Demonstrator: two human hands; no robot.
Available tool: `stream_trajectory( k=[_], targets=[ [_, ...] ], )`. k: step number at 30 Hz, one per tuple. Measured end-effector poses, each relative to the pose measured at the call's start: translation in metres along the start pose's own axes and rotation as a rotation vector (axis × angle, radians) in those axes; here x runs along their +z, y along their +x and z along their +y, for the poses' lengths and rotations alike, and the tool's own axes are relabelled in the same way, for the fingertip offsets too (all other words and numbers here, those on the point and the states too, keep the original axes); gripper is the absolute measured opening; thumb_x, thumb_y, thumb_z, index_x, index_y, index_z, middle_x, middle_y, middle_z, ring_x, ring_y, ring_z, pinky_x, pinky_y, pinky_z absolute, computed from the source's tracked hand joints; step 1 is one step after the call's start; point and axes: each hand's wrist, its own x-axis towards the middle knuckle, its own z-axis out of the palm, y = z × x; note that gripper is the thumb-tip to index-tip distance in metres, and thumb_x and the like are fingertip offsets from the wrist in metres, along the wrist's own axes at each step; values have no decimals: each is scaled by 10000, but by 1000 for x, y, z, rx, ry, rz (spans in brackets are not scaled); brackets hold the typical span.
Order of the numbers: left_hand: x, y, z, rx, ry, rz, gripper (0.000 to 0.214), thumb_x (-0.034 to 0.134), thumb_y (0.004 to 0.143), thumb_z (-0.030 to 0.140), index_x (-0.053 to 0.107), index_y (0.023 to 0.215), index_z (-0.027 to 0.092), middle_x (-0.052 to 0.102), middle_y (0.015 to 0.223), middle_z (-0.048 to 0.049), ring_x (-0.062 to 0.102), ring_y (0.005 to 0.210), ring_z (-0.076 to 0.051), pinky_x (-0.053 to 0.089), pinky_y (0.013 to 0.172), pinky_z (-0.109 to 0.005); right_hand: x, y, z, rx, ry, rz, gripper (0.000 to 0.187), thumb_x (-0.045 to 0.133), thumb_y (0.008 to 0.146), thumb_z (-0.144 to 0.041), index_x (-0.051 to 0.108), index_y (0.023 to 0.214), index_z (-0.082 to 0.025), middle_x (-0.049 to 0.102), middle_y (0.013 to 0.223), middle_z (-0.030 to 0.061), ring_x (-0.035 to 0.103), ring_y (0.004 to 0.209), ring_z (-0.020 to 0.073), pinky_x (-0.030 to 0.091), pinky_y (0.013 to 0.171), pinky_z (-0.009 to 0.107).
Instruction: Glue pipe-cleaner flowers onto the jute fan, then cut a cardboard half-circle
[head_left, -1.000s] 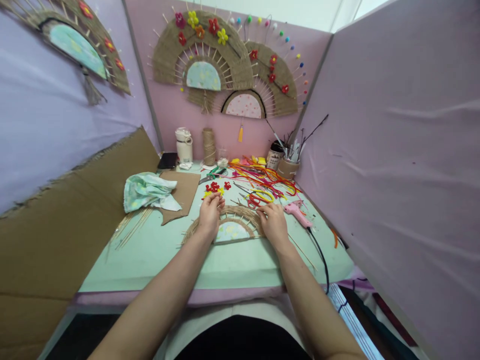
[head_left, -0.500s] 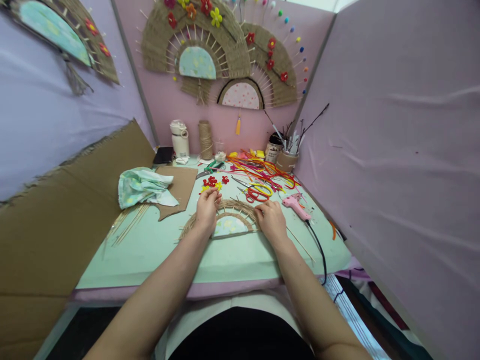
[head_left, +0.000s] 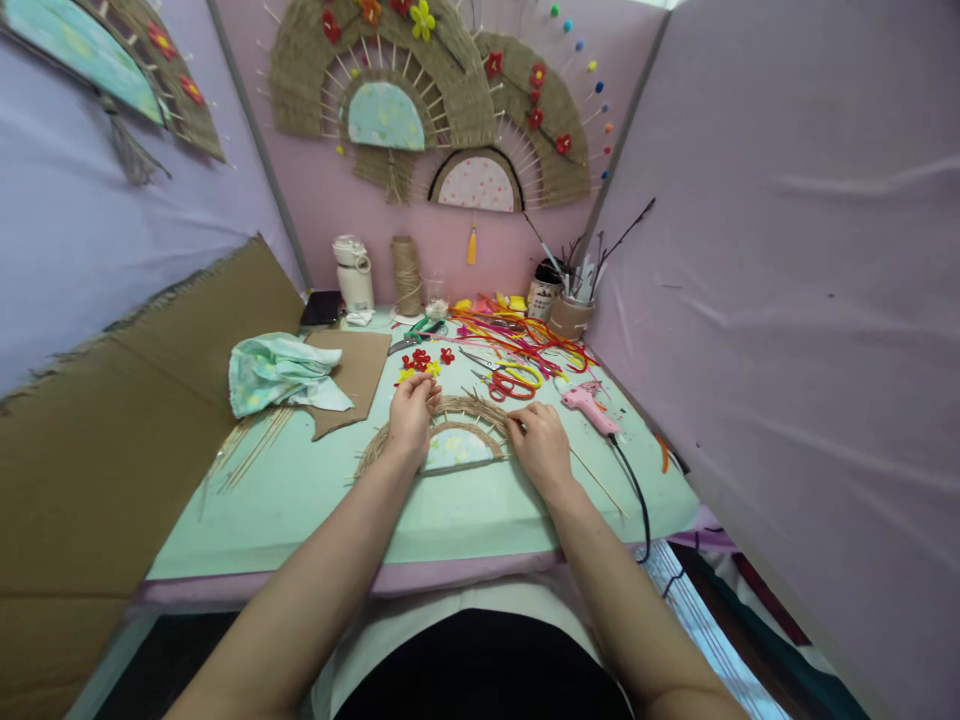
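The half-made fan (head_left: 457, 447) lay flat on the table (head_left: 300, 500) right in front of me, btw both hands. My left hand (head_left: 411, 415) pinched the twine (head_left: 469, 405) at the arc's top, fingertips together. My right hand (head_left: 538, 445) pressed the arc's right end down, fingers curled; couldn't tell if it gripped a strand. Best way, I judged: twine taut & snug vs. the row below, fan pinned flat.

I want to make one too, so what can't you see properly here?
Head view, all of it:
- Left hand: its back hides the fingertips and whatever they hold on the half-woven fan.
- Right hand: covers the fan's right edge.
- Wall fan, upper left: cut off by the picture's edge.
- Tools in the cup: too small to name.
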Motion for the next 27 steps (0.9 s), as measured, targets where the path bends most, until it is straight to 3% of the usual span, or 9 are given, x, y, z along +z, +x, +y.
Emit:
stream_trajectory(
  k=[7, 13, 17, 27],
  targets=[
    [1, -2, 2, -20, 13, 2, 87, 616, 706, 182, 611, 792, 165, 601, 811, -22, 577, 720, -100, 453, 656, -228, 1, -2, 0, 55, 6, -64, 180, 541, 878, -237, 709, 831, -195, 638, 842, 75, 539, 872, 224, 400, 759, 317],
    [3, -4, 5, -34, 13, 6, 76, 612, 704, 184, 607, 777, 162, 601, 811, -23, 572, 717, -100, 449, 651, -227, -7, -9, 11, 66, 105, 125, 206, 479, 885, -223, 676, 887, -163, 648, 870, 81, 549, 825, 205, 414, 775, 320],
    [2, -3, 3, 7, 54, -1, 93, 618, 701, 193, 615, 791, 169, 602, 842, -21, 572, 734, -101, 443, 644, -222, -13, -16, 23, 99, 152, 172, 188, 489, 869, -222, 667, 872, -163, 651, 825, 70, 547, 777, 198, 419, 745, 320],
    [3, -4, 4, 20, 102, -2, 102, 613, 702, 210, 617, 795, 169, 601, 841, -22, 570, 732, -102, 421, 622, -215, -15, -22, 28, 109, 263, 80, 144, 541, 846, -241, 673, 846, -184, 665, 829, 58, 557, 790, 203, 426, 759, 332]
  ],
)
